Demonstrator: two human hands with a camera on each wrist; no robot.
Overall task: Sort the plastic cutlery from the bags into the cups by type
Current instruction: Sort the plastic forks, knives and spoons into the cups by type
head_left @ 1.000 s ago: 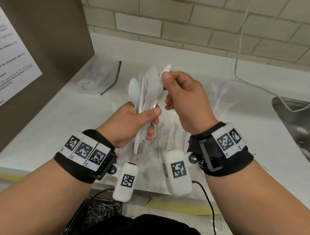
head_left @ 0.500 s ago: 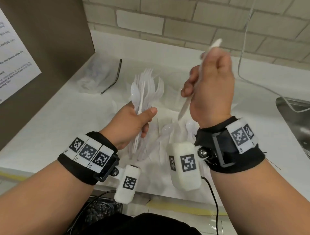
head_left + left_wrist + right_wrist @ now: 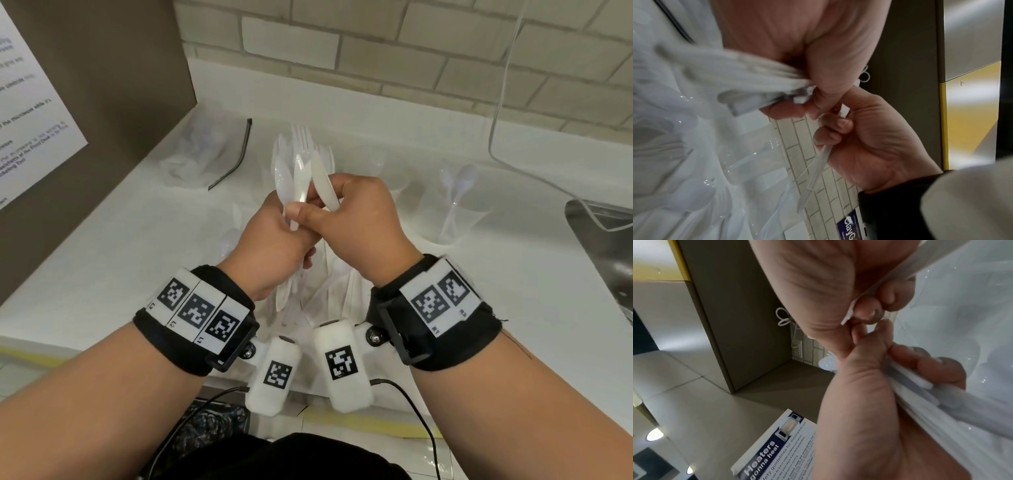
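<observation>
My left hand (image 3: pixel 279 240) grips a fanned bundle of white plastic cutlery (image 3: pixel 291 178) upright over the counter; the bundle's handle ends (image 3: pixel 760 91) stick out below its fist. My right hand (image 3: pixel 356 216) is pressed against the left and pinches a flat white knife (image 3: pixel 322 183) at the bundle's right side; the knife (image 3: pixel 890 277) runs across its curled fingers. A clear cup (image 3: pixel 455 219) at the right holds a few clear spoons. Another clear cup (image 3: pixel 394 185) stands behind my right hand. Loose cutlery (image 3: pixel 329 291) lies on the counter under my hands.
A crumpled clear bag (image 3: pixel 202 154) with a black zip strip lies at the back left. A brown panel with a printed notice (image 3: pixel 30 113) walls the left side. A metal sink (image 3: pixel 606 253) is at the right edge, and a thin cable (image 3: pixel 496 137) hangs down the brick wall.
Half a second ago my right hand was raised to the right with a single piece. It has come back to the bundle and now pinches a knife. The left hand has stayed in place.
</observation>
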